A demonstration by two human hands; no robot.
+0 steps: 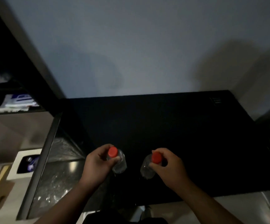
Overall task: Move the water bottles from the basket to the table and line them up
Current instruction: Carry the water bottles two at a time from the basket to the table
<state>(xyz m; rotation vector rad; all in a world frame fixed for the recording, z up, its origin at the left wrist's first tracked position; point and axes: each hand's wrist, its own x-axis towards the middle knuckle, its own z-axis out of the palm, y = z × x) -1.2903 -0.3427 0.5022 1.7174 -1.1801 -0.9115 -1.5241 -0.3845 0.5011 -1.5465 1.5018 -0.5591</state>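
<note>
A pale wall [131,46] is filling the upper half of your view. Below it the black worktop [187,135] is stretching from that wall towards you. At your left a dark shelf frame [18,88] is standing, and a white bin [24,162] is sitting lower down beside it.

Your left hand [97,164] is gripping the left bottle [120,165], fingers curled round its neck just under the left cap [112,151], which is red. Your right hand [168,165] is gripping the right bottle [145,168] the same way, fingertips closing round the red right cap [156,157].

You are holding both clear bottles upright over the near part of the worktop, side by side and slightly apart. You cannot tell in this dim light whether their bases are touching the surface.
</note>
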